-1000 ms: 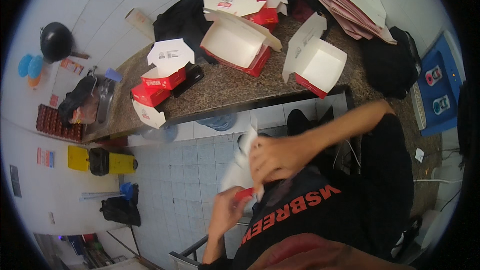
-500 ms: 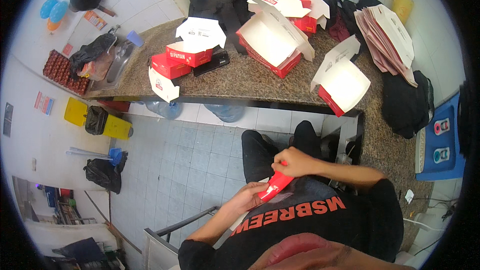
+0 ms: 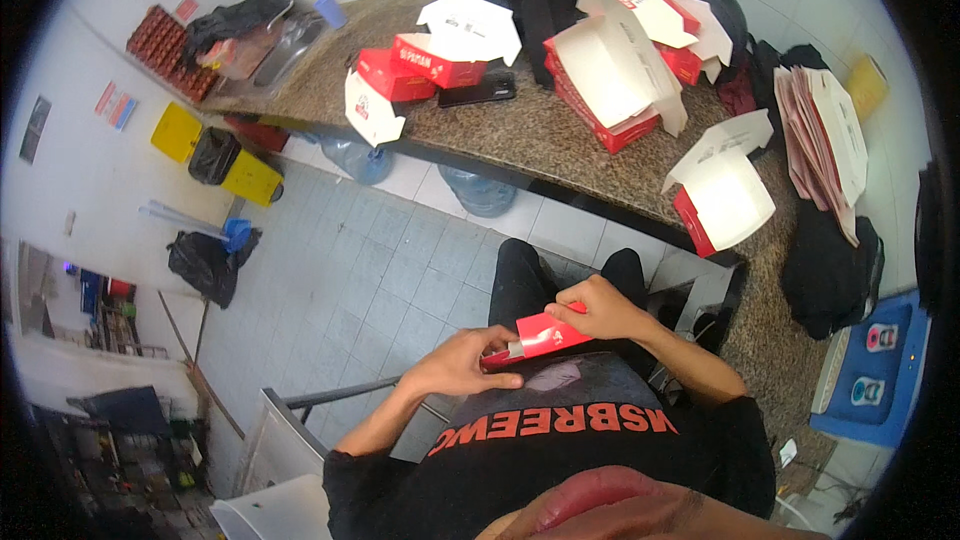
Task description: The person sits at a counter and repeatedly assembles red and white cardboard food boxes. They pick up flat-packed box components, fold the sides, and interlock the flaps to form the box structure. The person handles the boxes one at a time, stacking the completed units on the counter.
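A partly folded red cardboard box (image 3: pixel 552 333) lies across my lap, close to my black shirt. My right hand (image 3: pixel 600 310) grips its right end from above, fingers curled over the edge. At the other end, my left hand (image 3: pixel 462 362) has its fingers bent against a flap, with the thumb held lower and apart. A narrow pale inner strip shows beside the left fingers. The underside of the box is hidden. Nearest on the counter stands an open red-and-white box (image 3: pixel 728 202).
On the granite counter (image 3: pixel 500 145) are a stack of nested open boxes (image 3: pixel 612 70), smaller red boxes (image 3: pixel 398 75), a black phone (image 3: pixel 478 90) and a sheaf of flattened boxes (image 3: pixel 820 135). Large water bottles (image 3: pixel 478 190) stand beneath. A blue dispenser (image 3: pixel 880 370) is at right, a yellow bin (image 3: pixel 250 175) at left.
The view has shifted and turned a little. The red box now lies more level, and my left hand has moved from holding its end to working at the end flap.
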`<state>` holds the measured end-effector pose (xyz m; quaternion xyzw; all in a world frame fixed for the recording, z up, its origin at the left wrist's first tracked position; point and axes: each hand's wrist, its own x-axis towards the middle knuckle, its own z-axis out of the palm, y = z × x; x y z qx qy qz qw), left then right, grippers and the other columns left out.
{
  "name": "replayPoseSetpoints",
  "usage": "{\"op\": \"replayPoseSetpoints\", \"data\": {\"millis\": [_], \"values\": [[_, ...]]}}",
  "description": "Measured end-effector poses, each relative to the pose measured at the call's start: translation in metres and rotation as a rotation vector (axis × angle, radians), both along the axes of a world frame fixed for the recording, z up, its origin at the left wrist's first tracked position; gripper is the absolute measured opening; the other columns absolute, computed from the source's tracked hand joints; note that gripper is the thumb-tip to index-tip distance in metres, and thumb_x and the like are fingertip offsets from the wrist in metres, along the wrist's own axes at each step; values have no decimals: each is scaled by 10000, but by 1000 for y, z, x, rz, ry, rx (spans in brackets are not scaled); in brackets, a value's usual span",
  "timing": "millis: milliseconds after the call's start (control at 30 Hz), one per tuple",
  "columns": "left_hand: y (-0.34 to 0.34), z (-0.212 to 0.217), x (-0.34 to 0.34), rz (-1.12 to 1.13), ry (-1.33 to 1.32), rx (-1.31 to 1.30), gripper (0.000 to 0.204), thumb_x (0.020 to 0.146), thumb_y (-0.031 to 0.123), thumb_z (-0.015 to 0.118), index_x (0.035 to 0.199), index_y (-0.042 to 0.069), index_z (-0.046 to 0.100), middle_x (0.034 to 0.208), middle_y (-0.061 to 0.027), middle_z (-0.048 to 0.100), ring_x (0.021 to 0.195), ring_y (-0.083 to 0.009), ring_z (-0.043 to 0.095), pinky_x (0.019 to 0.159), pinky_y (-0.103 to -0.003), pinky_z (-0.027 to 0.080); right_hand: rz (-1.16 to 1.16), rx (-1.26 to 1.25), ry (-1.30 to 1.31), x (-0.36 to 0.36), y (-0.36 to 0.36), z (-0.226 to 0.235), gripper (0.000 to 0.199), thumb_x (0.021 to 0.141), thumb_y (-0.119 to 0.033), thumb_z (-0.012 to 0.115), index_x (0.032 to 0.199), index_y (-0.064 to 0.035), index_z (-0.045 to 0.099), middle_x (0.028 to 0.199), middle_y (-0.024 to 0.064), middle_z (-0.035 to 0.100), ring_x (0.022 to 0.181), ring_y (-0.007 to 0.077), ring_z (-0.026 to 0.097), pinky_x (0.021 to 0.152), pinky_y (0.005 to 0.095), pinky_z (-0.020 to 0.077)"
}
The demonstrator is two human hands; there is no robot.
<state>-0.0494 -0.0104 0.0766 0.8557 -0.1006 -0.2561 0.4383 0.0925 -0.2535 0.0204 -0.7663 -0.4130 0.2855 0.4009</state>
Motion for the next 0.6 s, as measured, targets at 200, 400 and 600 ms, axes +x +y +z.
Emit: {"op": "replayPoseSetpoints", "data": {"millis": [200,400,600], "values": [[-27,11,-3,15,-238,330,401,809,47,731,1180,-13,590,788,-254,668,773,-476,656,670,-499,530,395,-205,-374,-17,38,51,550,915,-598,602,764,-77,698,713,201,683,705,426,681,666,499,548],[-36,18,18,161,-699,643,559,786,79,762,1263,-4,482,1064,-233,626,988,-417,624,774,-486,511,316,-210,-367,-11,48,18,350,1000,-374,589,1048,-36,667,853,213,716,739,409,702,699,515,545],[-47,-16,-1,713,-587,112,764,857,252,793,1422,-46,373,1254,-220,513,1115,-369,573,929,-469,471,-206,288,183,3,59,0,194,1049,-203,548,1076,-15,585,805,131,706,729,179,685,654,352,516]]}}
